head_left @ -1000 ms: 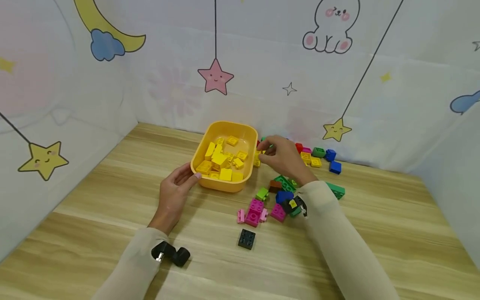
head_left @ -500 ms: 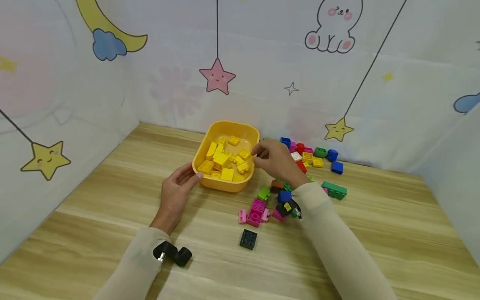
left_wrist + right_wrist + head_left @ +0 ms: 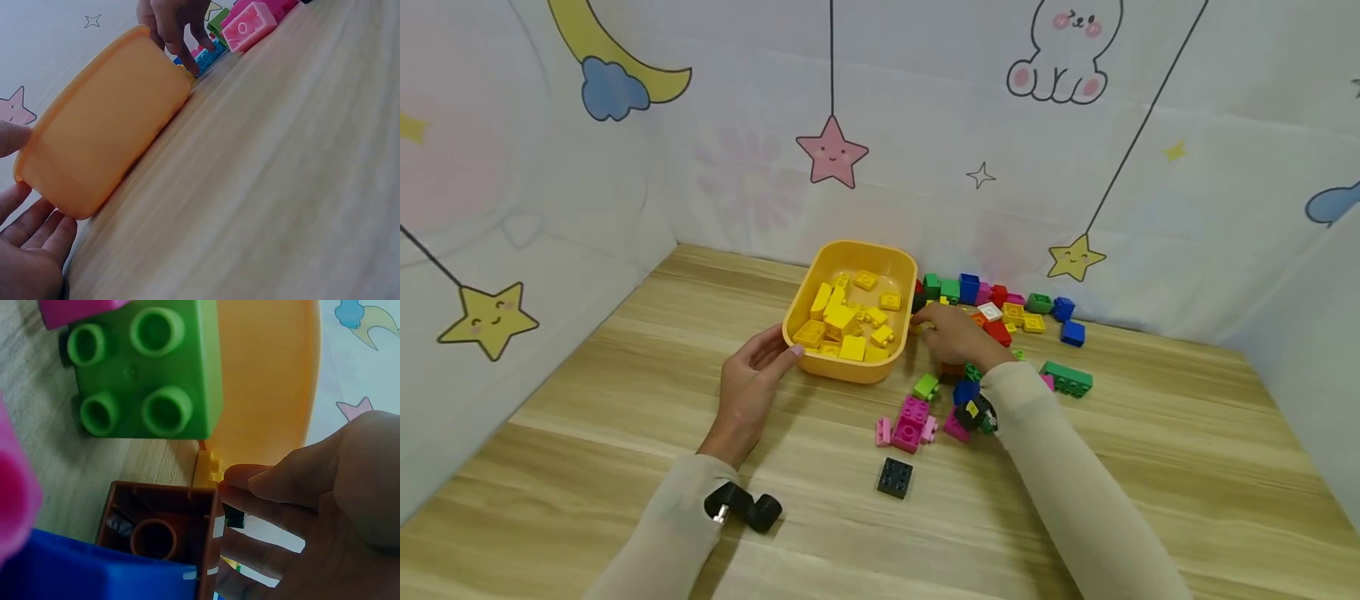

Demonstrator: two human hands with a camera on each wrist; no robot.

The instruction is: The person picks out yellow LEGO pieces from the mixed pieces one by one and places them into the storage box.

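Note:
A yellow plastic tub [image 3: 850, 373] holds several yellow toy bricks [image 3: 842, 320]. My left hand [image 3: 751, 392] grips its near left corner, thumb over the rim and fingers below it outside, as the left wrist view shows [image 3: 37, 240]. My right hand [image 3: 958, 335] is low at the tub's right side. Its thumb and forefinger pinch a small yellow brick [image 3: 205, 469] on the table against the tub's wall; the fingers partly hide it. Close to that hand in the right wrist view are a lime green brick [image 3: 134, 378], a brown brick [image 3: 156, 506] and a blue brick [image 3: 94, 569].
Loose bricks of mixed colours lie right of the tub, among them a long green brick [image 3: 1067, 380] and a blue brick [image 3: 1072, 333]. Pink bricks [image 3: 910, 425] and a black brick [image 3: 895, 477] lie nearer. A printed cloth wall [image 3: 917, 208] borders the wooden table [image 3: 647, 367].
My right hand moved to the tub's right rim, and another yellow brick appeared inside. It has since lowered to the table beside the tub. My left hand has stayed on the corner.

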